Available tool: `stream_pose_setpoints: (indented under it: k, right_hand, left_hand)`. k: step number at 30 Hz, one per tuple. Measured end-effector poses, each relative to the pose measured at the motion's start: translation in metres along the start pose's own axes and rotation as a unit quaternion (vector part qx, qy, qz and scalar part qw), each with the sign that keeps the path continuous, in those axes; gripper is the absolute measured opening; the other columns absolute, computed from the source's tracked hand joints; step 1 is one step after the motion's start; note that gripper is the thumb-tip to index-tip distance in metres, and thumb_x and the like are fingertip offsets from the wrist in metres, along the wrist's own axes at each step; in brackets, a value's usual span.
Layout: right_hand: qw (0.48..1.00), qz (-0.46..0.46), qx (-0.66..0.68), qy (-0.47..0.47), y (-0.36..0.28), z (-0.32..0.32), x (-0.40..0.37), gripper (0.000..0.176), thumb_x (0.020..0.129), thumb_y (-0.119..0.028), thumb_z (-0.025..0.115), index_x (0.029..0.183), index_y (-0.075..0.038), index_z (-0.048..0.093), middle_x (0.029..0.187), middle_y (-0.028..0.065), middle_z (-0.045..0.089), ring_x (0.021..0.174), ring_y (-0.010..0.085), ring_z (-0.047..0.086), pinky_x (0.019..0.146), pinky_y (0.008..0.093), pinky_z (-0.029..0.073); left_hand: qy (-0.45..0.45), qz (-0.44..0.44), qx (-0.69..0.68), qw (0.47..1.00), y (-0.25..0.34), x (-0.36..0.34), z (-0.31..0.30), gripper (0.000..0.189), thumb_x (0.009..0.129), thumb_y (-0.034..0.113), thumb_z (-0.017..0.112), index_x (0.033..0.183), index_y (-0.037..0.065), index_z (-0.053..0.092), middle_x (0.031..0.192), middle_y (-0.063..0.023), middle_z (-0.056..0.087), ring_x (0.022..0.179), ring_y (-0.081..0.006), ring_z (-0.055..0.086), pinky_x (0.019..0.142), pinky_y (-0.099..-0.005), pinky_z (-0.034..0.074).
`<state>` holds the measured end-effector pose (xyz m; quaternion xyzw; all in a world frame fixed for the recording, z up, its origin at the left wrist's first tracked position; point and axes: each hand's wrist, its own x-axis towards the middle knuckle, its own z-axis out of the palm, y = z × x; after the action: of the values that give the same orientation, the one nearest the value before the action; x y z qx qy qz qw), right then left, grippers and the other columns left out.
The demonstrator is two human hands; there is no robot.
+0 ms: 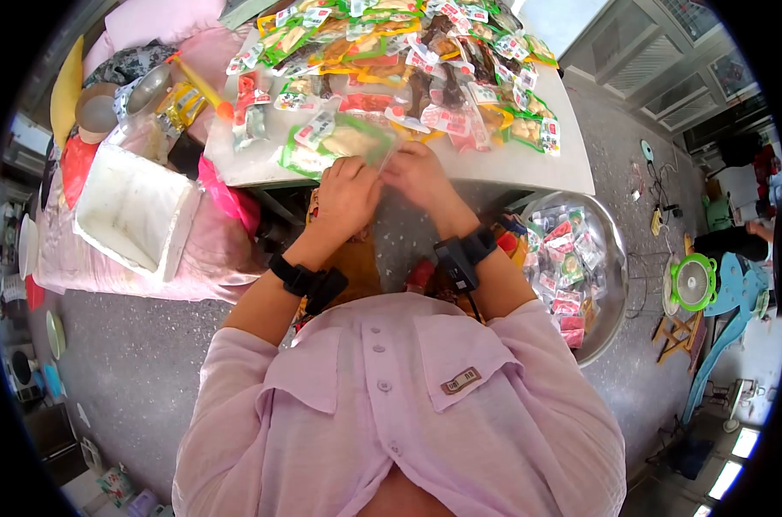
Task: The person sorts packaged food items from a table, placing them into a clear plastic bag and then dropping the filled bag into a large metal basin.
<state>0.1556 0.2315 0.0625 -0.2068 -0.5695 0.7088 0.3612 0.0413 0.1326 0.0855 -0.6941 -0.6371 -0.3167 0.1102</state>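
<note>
Steady the bag (348,140) lightly at the counter's (542,169) near edge, upper centre of the frame, your left hand (348,196) gripping its near side, your right hand (419,176) at its right end, grip too blurred to tell.

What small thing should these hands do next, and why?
Probably hold the green packet steady with the left hand while the right hand works its near right corner: both hands meet there, and the right is blurred, as if moving.
</note>
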Motion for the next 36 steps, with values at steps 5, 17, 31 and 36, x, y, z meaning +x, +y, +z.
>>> stream_pose_setpoints:
  k: [5, 17, 31, 36]
  right_hand:
    - [0.971, 0.170, 0.084, 0.145, -0.018, -0.012, -0.015, 0.019, 0.074, -0.008, 0.051, 0.091, -0.002, 0.045, 0.080, 0.0060, 0.052, 0.068, 0.0137, 0.053, 0.056, 0.0239, 0.044]
    - [0.832, -0.283, -0.465, 0.103, -0.039, -0.025, -0.006, 0.040, 0.066, -0.017, 0.060, 0.098, 0.000, 0.046, 0.093, 0.0133, 0.050, 0.089, 0.0259, 0.049, 0.073, 0.0341, 0.040]
    - [0.792, -0.200, -0.528, -0.230, -0.156, 0.033, -0.041, 0.018, 0.070, -0.021, 0.047, 0.073, -0.004, 0.050, 0.070, 0.0156, 0.052, 0.068, 0.0334, 0.050, 0.059, 0.0408, 0.039]
    - [0.846, -0.144, -0.479, -0.187, -0.158, 0.005, -0.093, 0.017, 0.073, -0.020, 0.046, 0.073, -0.004, 0.049, 0.070, 0.0144, 0.052, 0.065, 0.0303, 0.050, 0.057, 0.0386, 0.038]
  left_hand:
    - [-0.062, 0.030, 0.047, 0.997, 0.010, -0.017, -0.007, 0.047, 0.062, 0.012, 0.058, 0.108, 0.008, 0.046, 0.108, -0.0107, 0.040, 0.107, -0.0282, 0.034, 0.089, -0.0409, 0.027]
    - [0.017, 0.015, -0.143, 0.989, -0.022, 0.013, -0.046, 0.025, 0.076, 0.007, 0.047, 0.100, 0.005, 0.052, 0.096, -0.0114, 0.051, 0.093, -0.0264, 0.047, 0.081, -0.0329, 0.036]
    - [-0.130, -0.187, -0.539, 0.811, 0.016, 0.022, -0.119, 0.024, 0.084, 0.014, 0.038, 0.099, -0.001, 0.049, 0.093, -0.0081, 0.053, 0.088, -0.0152, 0.047, 0.080, -0.0268, 0.035]
    - [-0.195, -0.212, -0.623, 0.727, 0.007, -0.009, -0.103, 0.025, 0.083, 0.012, 0.039, 0.103, -0.001, 0.046, 0.102, -0.0114, 0.050, 0.095, -0.0200, 0.047, 0.086, -0.0308, 0.034]
